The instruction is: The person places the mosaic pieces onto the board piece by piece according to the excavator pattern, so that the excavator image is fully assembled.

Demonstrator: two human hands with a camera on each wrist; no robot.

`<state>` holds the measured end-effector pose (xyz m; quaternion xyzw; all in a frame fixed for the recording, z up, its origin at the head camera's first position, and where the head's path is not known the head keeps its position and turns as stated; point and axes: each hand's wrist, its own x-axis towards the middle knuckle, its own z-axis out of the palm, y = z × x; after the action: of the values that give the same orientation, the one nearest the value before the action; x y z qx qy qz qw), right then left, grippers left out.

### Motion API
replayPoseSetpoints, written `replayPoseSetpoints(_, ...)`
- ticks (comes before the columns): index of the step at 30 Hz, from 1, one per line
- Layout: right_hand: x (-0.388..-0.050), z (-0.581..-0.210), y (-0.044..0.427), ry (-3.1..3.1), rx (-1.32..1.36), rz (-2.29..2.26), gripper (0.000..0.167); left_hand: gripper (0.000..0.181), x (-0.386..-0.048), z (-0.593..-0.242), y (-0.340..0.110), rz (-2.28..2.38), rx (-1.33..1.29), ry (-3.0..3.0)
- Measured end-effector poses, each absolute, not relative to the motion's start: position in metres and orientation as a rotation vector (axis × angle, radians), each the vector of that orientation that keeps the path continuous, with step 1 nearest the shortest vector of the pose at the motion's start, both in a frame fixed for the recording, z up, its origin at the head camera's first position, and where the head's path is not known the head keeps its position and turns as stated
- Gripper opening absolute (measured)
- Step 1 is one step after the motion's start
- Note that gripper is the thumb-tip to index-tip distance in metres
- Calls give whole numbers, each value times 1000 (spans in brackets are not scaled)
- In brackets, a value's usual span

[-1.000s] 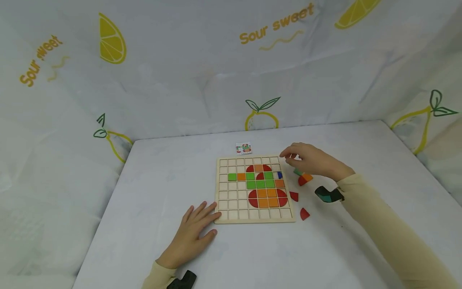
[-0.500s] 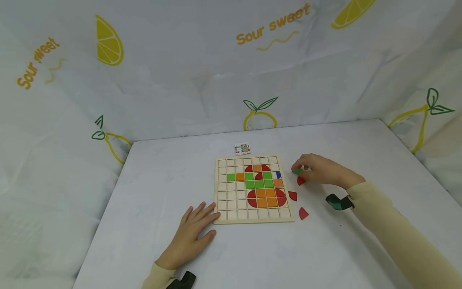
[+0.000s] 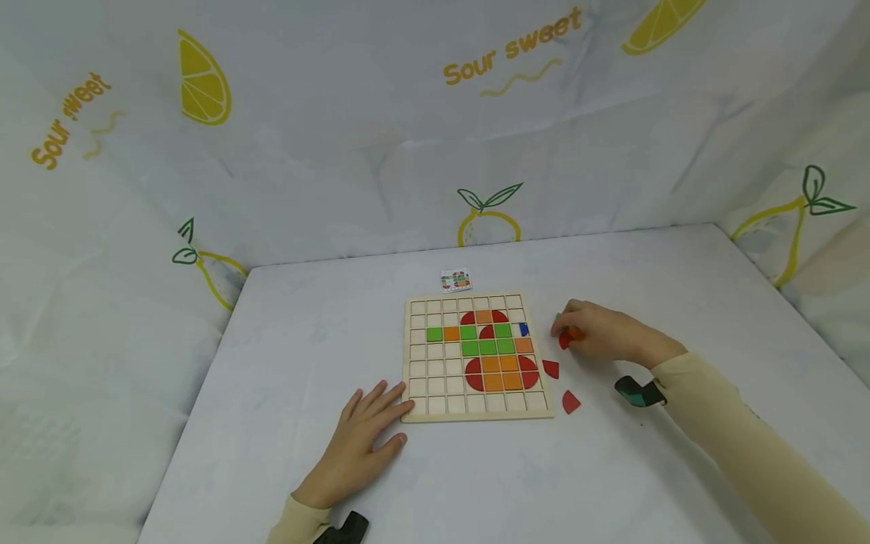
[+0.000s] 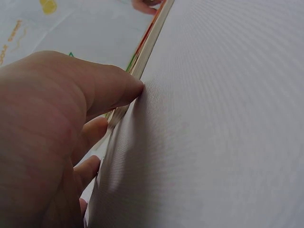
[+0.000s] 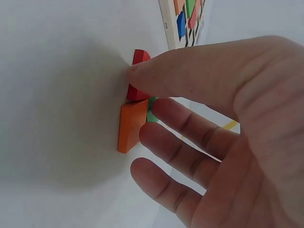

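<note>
My left hand lies with spread fingers at the lower left corner of a wooden grid board, fingertips touching its edge. In the left wrist view, the thumb lies along the board's side. Beyond the board's right side, my right hand is lowered over a small cluster of pieces. In the right wrist view, its thumb touches a red quarter-round piece. An orange piece lies beside the red one, and a green piece is partly hidden behind the fingertips, which are loosely bent.
Green, orange and red pieces and one blue piece sit in the board's cells. Two loose red quarter-rounds, an upper one and a lower one, lie right of the board. A small pattern card lies behind it.
My right hand has moved from the board's upper right corner down and right onto the loose pieces. My left hand has stayed at the board's corner.
</note>
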<state>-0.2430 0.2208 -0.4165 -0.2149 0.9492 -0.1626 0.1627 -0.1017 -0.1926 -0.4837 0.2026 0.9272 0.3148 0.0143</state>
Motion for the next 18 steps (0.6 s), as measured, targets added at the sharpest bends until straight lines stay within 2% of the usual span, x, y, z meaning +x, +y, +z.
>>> replayPoseSetpoints(9,-241,-419,223,2753,-583,-379,25,48,-102,-483,-193,984,611,2870)
replayPoseSetpoints(18,-240,-419,218,2793,-627,-378,19,49,-101,-483,-193,1015,635,2868)
